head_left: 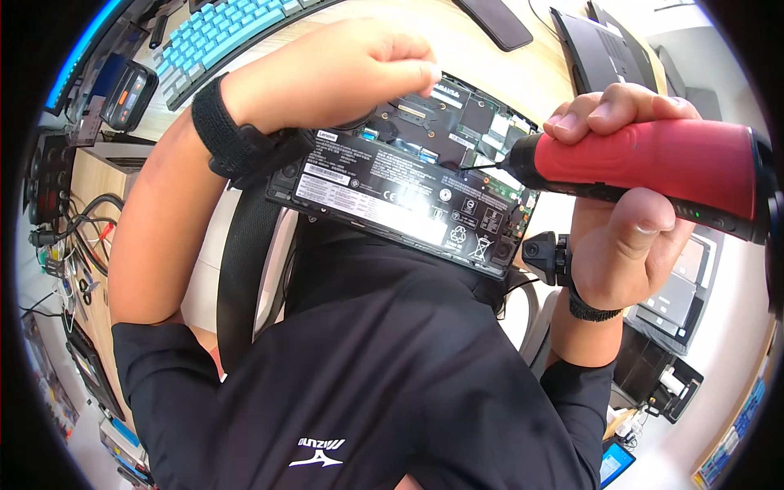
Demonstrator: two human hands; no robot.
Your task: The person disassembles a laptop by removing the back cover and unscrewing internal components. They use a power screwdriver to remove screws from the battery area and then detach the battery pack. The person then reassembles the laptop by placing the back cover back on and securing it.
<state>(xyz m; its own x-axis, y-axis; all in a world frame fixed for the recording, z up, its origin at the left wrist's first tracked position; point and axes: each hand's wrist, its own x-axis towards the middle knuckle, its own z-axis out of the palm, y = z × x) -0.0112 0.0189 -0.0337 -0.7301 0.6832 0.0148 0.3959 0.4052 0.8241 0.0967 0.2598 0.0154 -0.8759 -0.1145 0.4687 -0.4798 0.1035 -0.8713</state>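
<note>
An opened laptop [469, 122] with its bottom cover off sits in front of my torso, showing circuit boards and a large black battery [384, 192] with printed labels. My right hand [625, 204] grips a red and black electric screwdriver [645, 159], fingers over the top and thumb below. Its thin dark bit points left, with the tip at the battery's far edge; whether it touches a screw is too small to tell. My left hand [384, 61] is curled closed above the laptop's far left part. Its fingertips are partly hidden, so anything inside cannot be made out.
Beyond the laptop lie a light blue keyboard [229, 41], a dark phone-like slab [494, 20] and a black laptop panel [604, 49]. Cables [86, 216] and scissors [85, 287] are at the left. A small camera [545, 247] is strapped to my right wrist.
</note>
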